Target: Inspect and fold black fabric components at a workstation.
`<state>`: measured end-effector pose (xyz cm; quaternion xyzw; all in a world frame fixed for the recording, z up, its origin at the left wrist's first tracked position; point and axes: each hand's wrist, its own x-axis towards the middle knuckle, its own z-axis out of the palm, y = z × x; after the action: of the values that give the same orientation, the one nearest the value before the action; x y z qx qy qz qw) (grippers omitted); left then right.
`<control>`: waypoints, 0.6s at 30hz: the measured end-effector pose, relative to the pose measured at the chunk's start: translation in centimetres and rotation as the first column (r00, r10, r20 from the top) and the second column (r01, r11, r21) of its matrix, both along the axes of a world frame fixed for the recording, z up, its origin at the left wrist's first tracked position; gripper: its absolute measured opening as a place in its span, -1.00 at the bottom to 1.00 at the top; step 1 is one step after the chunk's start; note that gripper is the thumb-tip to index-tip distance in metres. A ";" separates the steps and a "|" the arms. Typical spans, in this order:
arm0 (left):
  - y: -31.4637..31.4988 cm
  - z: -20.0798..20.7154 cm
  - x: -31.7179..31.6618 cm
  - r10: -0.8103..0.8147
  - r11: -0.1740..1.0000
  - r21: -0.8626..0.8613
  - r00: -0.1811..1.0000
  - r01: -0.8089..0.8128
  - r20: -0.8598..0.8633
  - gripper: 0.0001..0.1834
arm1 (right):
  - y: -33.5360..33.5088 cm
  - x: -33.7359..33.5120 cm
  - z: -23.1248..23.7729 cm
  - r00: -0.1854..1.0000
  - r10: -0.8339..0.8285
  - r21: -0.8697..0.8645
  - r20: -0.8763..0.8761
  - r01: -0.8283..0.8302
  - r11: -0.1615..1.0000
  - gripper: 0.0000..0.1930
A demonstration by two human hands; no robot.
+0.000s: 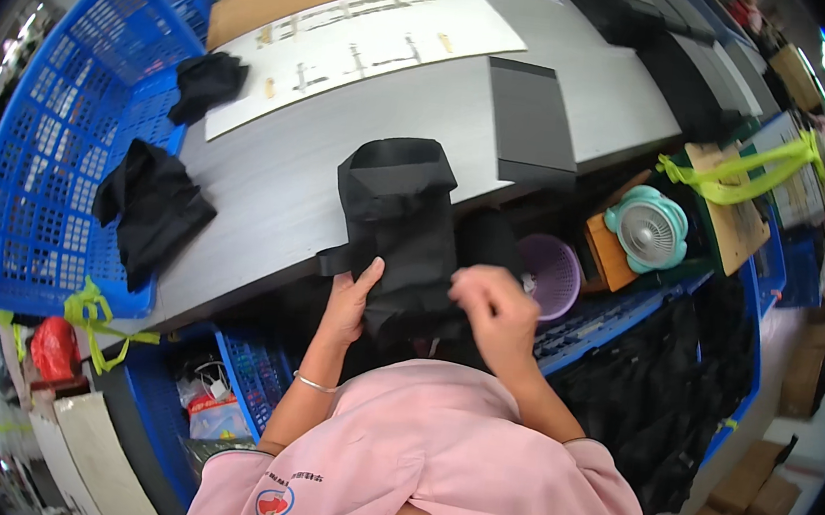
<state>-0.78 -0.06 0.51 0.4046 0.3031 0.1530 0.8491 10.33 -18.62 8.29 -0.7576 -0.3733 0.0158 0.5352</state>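
A black fabric pouch [402, 181], its top standing open like a tube, lies over the near edge of the grey table and hangs toward my lap. My left hand [352, 299] is closed on its lower left side, thumb on top, beside a short black flap. Close to the pouch's lower right edge is my right hand [495, 312], slightly smeared, with its fingers curled in. Whatever those fingers may pinch is too small or hidden to make out. A flat dark grey panel [533, 119] rests on the table to the right.
At left, a large blue basket [67, 146] leans by black fabric pieces [152, 205]. A white board [374, 47] with marked strips lies at the back. To the right are a purple basket [553, 277], a teal fan [647, 230] and a blue crate of black fabric [661, 384].
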 end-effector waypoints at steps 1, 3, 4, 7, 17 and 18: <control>-0.3 0.5 0.0 -0.041 0.999 0.030 0.999 0.042 -0.017 -0.41 | -0.1 1.1 0.4 0.992 -0.123 -0.007 -0.040 0.123 0.992 -0.81; -0.8 0.9 0.1 -0.152 0.981 0.118 0.988 0.152 -0.011 -0.40 | 0.0 2.8 -0.6 0.959 -0.198 0.051 -0.202 0.212 0.976 -0.80; -1.1 0.7 0.5 -0.221 0.961 0.176 0.975 0.215 0.014 -0.41 | -0.3 3.9 -1.9 0.940 -0.138 0.128 -0.313 0.185 0.974 -0.75; 0.5 -2.8 -0.2 -0.227 0.972 0.037 0.971 0.231 -0.079 -0.47 | -1.8 4.1 -0.4 0.417 0.334 0.380 -0.845 0.029 0.925 -0.84; -5.5 -0.5 3.2 -0.420 0.908 0.069 0.898 0.414 0.134 -0.58 | -7.9 5.0 -6.8 0.516 0.168 0.386 -0.840 0.350 0.854 -0.83; -5.6 -0.4 3.9 -0.511 0.860 0.042 0.853 0.509 0.109 -0.54 | -9.6 5.0 -7.4 0.631 -0.028 0.335 -0.776 0.448 0.829 -0.84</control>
<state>3.12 -5.71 0.08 0.4659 0.1341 -0.0521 0.8731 15.34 -28.25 0.92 -0.5624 -0.0051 0.1523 0.8127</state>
